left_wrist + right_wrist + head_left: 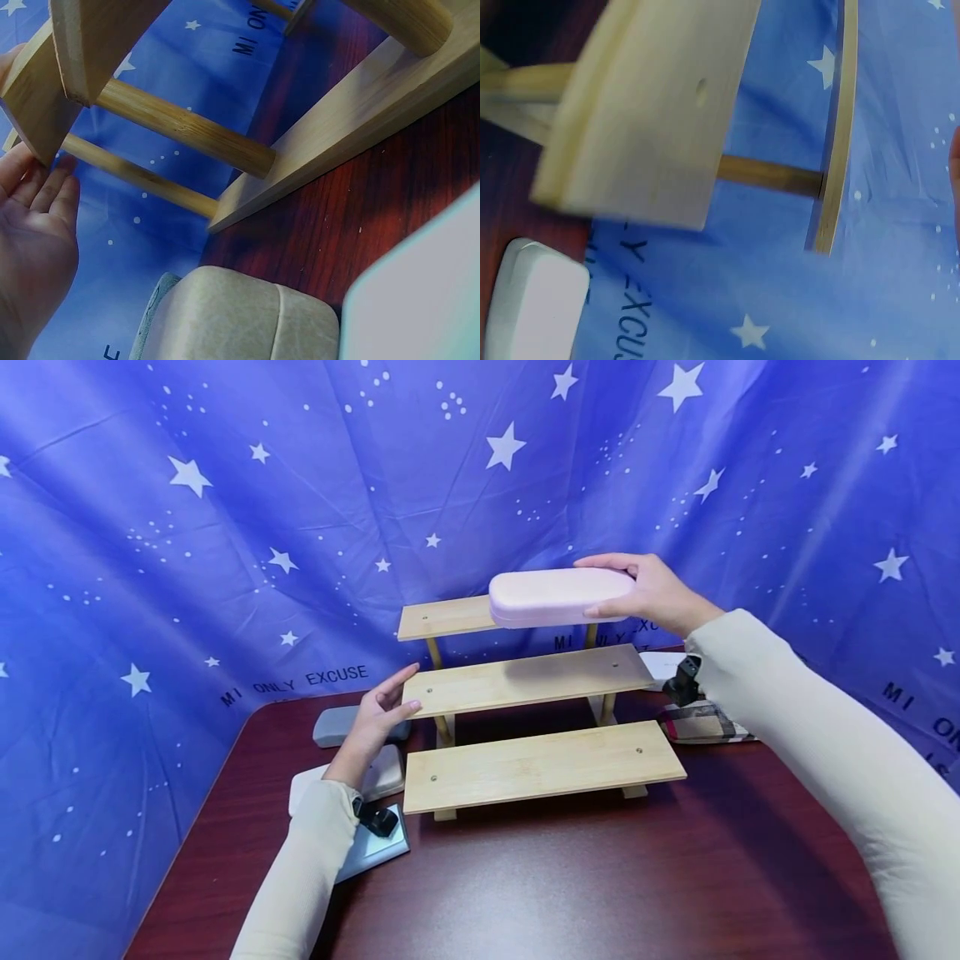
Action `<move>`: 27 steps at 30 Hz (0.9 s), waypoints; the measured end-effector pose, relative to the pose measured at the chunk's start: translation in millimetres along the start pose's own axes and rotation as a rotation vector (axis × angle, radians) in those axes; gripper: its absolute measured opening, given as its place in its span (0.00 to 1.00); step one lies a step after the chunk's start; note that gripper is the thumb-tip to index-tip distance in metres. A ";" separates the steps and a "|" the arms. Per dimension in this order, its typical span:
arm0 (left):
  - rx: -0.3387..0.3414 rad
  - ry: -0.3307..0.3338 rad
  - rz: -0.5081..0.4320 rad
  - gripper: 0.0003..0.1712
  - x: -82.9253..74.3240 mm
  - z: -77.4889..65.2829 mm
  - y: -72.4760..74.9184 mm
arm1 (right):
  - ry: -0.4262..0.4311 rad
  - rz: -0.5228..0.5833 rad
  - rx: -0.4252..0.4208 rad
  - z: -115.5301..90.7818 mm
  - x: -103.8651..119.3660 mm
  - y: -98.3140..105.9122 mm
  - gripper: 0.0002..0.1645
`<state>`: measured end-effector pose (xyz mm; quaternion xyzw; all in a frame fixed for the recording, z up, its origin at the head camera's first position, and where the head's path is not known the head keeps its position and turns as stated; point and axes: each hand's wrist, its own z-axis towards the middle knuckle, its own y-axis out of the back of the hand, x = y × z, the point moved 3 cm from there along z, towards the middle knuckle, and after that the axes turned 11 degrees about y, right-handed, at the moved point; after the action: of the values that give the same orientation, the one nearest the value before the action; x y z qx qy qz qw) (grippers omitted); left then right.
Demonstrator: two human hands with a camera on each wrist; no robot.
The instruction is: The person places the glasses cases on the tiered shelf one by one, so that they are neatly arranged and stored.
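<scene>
Eyeglass case (558, 597) in hand, upper centre of the frame

The right hand (648, 593) has its grip closed round the right end of the pink case, thumb in front and fingers behind. The left hand (375, 718) grips the left end of the middle tier (517, 682) of a three-tier wooden stand, spanning the board between thumb and fingers. The case overlaps the top tier (446, 618) in the head view; I cannot tell whether they touch.

Setting it down here would probably go best with the case level and lengthwise along that narrow board, the left hand bracing, and the fingers behind kept from catching underneath.

Starry curtain (442, 468) hangs behind the stand and may crowd those fingers. The black wrist camera (682, 681) hangs near the middle tier's right end and could knock it.

Centre left on the table (562, 893) lie a grey case (337, 727), a cream case (386, 772) and a pale blue box-like item (382, 852); centre right, a white case (663, 668) and a plaid pouch (708, 727), close to the sleeve.
</scene>
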<state>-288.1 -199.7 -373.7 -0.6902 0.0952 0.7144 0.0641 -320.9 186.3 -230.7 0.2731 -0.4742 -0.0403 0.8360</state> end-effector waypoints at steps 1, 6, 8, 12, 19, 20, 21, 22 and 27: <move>0.003 0.004 0.002 0.34 -0.2 0.3 -0.3 | -0.001 0.002 0.002 3.8 0.2 -2.6 0.39; 0.012 0.013 0.002 0.34 0.5 0.8 -0.5 | -0.004 0.007 0.037 21.9 0.9 -17.2 0.40; 0.012 0.012 -0.002 0.34 0.3 0.3 -0.6 | -0.008 0.012 0.049 28.5 0.9 -22.7 0.40; 0.011 -0.005 -0.011 0.34 0.1 -0.1 -0.2 | -0.017 0.039 0.071 41.2 -0.6 -32.1 0.41; 0.012 -0.031 0.006 0.34 0.9 -0.2 1.0 | 0.009 0.003 0.070 59.3 -6.4 -44.0 0.42; 0.013 -0.034 0.003 0.34 0.6 -0.4 1.0 | 0.012 0.002 0.068 61.3 -7.2 -45.6 0.42; 0.013 -0.037 0.002 0.34 0.2 -0.4 1.0 | 0.011 -0.001 0.065 62.9 -8.0 -47.2 0.42; 0.015 -0.040 0.001 0.34 -0.1 -0.4 1.0 | 0.011 0.001 0.064 64.4 -8.7 -48.9 0.42; 0.018 -0.042 -0.012 0.34 -1.0 -0.5 0.6 | 0.016 0.029 0.063 70.5 -10.9 -57.7 0.42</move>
<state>-287.8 -200.4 -372.7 -0.6749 0.0961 0.7276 0.0766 -373.3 111.4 -239.3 0.2928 -0.4726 -0.0108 0.8311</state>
